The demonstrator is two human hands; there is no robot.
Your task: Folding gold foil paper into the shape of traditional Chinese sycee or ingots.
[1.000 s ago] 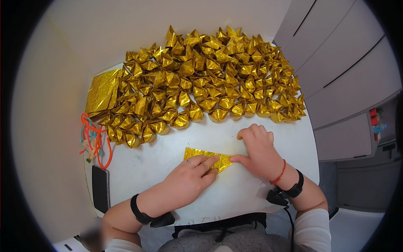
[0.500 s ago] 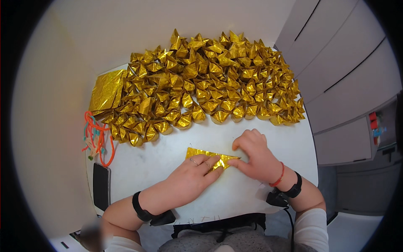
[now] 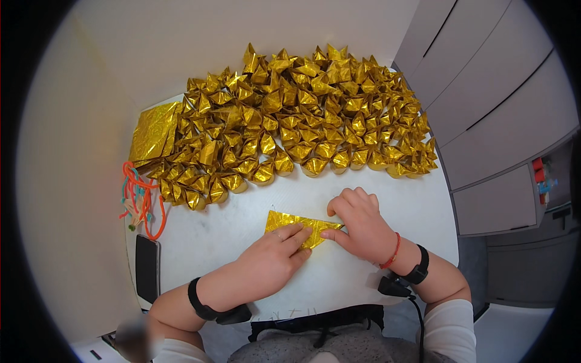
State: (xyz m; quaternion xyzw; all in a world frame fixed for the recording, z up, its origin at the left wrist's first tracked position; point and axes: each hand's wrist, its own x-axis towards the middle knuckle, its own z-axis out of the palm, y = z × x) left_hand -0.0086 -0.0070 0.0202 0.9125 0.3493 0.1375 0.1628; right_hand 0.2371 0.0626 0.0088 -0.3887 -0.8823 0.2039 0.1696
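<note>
A folded sheet of gold foil paper (image 3: 278,220) lies on the table in front of me, its narrow corner pointing right. My left hand (image 3: 275,257) rests on it with fingers stretched out, holding it down against the tabletop. At the right corner, the thumb of my right hand (image 3: 359,224) presses on the paper. The index finger arches above, apart from the thumb, and the other fingers are bent. Beyond both hands stand rows of folded gold foil ingots (image 3: 315,166), packed closely together.
A stack of flat gold foil sheets (image 3: 154,130) lies at the far left of the white table (image 3: 206,242). Nearer are orange and teal cords (image 3: 145,202) and a dark phone (image 3: 147,269). A wall rises behind; grey cabinets (image 3: 496,121) stand to the right.
My right hand has slid slightly left along the paper's edge, its thumb now further in from the corner. The left hand has shifted a little left and still lies on the paper.
</note>
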